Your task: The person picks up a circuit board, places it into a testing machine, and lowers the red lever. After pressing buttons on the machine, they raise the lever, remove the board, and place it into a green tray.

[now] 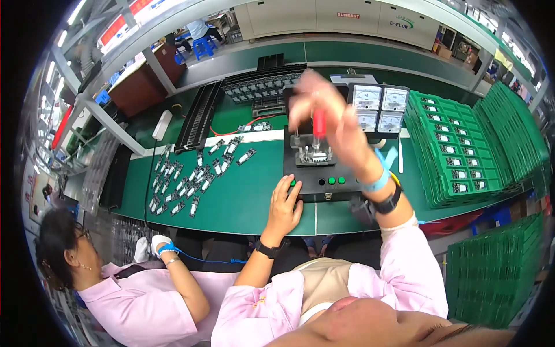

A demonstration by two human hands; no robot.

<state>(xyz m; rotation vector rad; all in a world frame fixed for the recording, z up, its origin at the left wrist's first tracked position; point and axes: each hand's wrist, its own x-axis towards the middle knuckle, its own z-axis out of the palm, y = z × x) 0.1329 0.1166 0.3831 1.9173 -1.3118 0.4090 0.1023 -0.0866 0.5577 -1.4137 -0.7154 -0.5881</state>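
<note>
My left hand [284,203] lies with its fingers stretched out on the front left of a black test fixture [309,188], its fingertips beside a green button [293,183]. My right hand [332,118] is raised over the fixture, smeared by motion. Its fingers arch around the red handle [319,122] of a press clamp; whether they touch it I cannot tell. Below the handle a small circuit board [315,156] sits in the fixture's clear holder. More green buttons [336,181] line the fixture's front right.
Loose circuit boards [193,179] are scattered on the green bench [231,205] at left. Black slotted racks [199,115] stand behind them. Panel meters [381,107] are right of the fixture, then stacked green trays [457,150] with boards. A co-worker [133,277] sits at left.
</note>
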